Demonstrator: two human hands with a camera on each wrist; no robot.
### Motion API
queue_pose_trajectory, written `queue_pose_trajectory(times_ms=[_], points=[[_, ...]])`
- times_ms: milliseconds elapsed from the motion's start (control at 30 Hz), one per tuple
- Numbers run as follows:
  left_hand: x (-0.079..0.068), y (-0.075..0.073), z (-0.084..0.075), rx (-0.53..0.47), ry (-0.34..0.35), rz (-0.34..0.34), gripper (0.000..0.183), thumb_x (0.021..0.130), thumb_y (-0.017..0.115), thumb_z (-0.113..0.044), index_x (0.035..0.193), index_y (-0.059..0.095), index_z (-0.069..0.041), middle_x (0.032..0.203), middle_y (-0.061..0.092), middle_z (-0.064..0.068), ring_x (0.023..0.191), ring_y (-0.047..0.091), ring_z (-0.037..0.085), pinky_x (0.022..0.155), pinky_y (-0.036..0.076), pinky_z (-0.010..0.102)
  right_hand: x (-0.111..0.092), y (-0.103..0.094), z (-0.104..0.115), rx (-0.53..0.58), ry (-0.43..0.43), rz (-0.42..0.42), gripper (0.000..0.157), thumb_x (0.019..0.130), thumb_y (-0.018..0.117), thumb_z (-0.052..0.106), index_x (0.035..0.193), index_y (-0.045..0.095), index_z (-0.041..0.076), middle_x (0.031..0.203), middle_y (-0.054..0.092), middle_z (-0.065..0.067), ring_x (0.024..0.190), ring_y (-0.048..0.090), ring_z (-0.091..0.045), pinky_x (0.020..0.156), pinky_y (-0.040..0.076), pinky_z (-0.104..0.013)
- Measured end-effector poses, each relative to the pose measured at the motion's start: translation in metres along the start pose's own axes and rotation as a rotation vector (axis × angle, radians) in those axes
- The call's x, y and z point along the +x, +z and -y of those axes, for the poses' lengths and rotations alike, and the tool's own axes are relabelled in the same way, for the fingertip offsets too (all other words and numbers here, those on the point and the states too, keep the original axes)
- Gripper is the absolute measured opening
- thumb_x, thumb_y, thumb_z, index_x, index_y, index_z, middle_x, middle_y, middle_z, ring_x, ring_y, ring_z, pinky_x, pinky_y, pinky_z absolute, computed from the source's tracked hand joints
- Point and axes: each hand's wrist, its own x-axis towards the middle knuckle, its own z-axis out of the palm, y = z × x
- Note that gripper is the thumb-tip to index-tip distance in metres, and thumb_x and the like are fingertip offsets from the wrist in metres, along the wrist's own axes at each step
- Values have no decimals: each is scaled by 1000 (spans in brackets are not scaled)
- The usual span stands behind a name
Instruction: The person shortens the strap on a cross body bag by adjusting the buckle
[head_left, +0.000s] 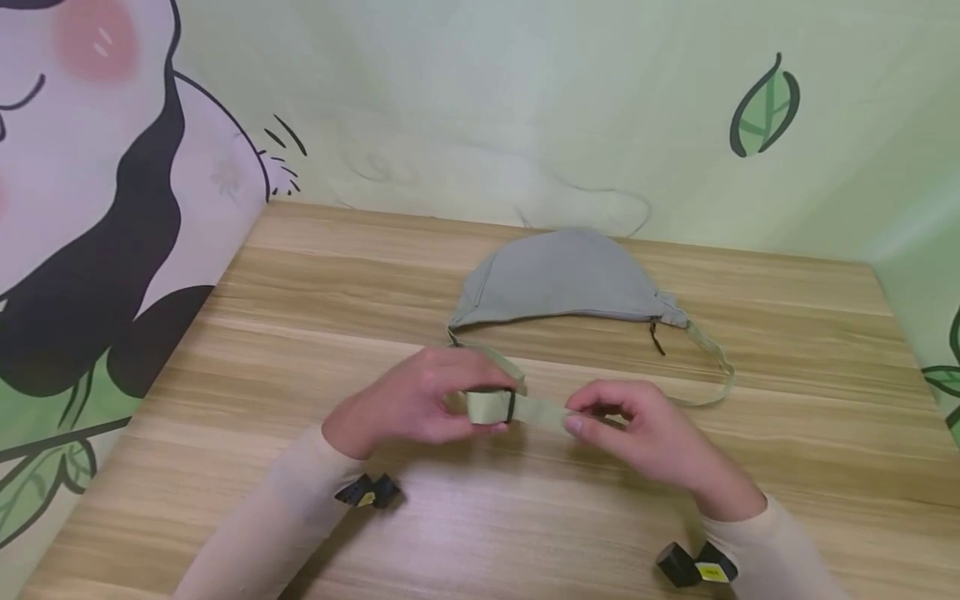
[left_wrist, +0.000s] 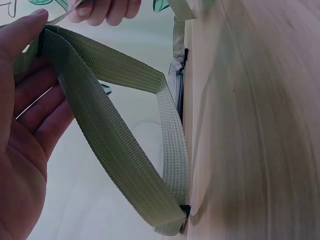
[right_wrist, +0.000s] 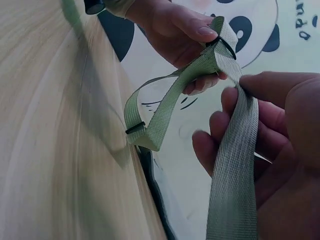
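Note:
A grey waist bag (head_left: 562,279) lies on the table with a pale green webbing strap (head_left: 542,413) running from both its ends. In front of it, my left hand (head_left: 420,396) pinches the strap at a black slider buckle (head_left: 512,406), thumb on one side and fingers on the other. To the right, my right hand (head_left: 652,429) pinches the same strap between thumb and index finger, its length trailing down past the palm in the right wrist view. Between the left hand and the bag the webbing forms a loop, with a second black buckle (right_wrist: 135,128) low on it.
The wood-grain table (head_left: 247,400) backs onto a pale green wall (head_left: 487,108) painted with a panda and leaves. From the bag's right end hangs a dark zipper pull (head_left: 657,337). Black devices (head_left: 367,492) sit at both wrists.

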Motion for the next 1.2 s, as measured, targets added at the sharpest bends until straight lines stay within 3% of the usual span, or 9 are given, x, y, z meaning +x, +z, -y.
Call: queue_pose_trajectory(times_ms=[133,300,433,600,733,833,933,1033,1200], points=[[-1,2,1,-3,11,0,36,88,90,-15,119,75,-5,110,81,8,103,79,18,98,64,26,0,1,2,-45,-89,-26,11,99,75,2,101,79,13,90,76,7,86,66,-4,80,60,-23],[-1,3,1,-16,-2,-14,39,87,91,-15,121,75,-3,109,81,9,101,79,19,96,64,26,1,1,6,-8,-115,-32,14,98,74,-3,103,79,10,89,78,2,84,69,-4,79,62,-23],[0,3,2,-30,-13,-24,41,86,92,-17,121,75,-3,109,81,9,101,79,19,97,64,26,2,1,6,88,-128,-32,18,98,70,-9,105,79,5,88,80,-5,83,74,-6,78,64,-23],[1,4,2,-48,1,-14,41,87,91,-17,121,74,-2,111,81,11,104,78,20,100,63,27,3,0,2,317,-198,25,18,98,62,-18,110,73,-10,94,82,-18,89,80,-9,82,68,-29],[3,5,2,-75,15,-10,40,90,90,-18,122,73,-2,113,80,12,105,78,21,101,63,28,5,0,1,429,-229,68,19,98,58,-21,112,70,-16,101,83,-14,92,82,-12,80,69,-35],[2,5,1,-96,14,-15,40,89,90,-17,122,73,-1,114,80,13,107,78,22,102,63,29,5,0,2,430,-199,66,20,98,59,-20,112,72,-14,101,84,-11,91,82,-12,80,69,-36],[2,5,1,-95,25,-26,42,87,91,-14,123,74,1,117,80,14,111,77,26,105,62,33,6,1,2,387,-178,49,20,98,60,-19,112,73,-12,98,83,-17,90,82,-12,80,69,-35],[2,5,0,-65,42,-36,44,86,92,-13,123,73,2,119,79,15,113,77,28,106,62,35,6,2,3,332,-178,32,20,98,61,-18,112,74,-12,96,81,-22,89,81,-9,80,69,-31],[4,5,-2,0,68,-52,45,86,91,-13,124,73,1,117,79,14,110,77,26,104,63,33,7,2,3,357,-177,44,18,100,58,-18,112,71,-14,96,79,-27,89,80,-9,79,69,-33]])
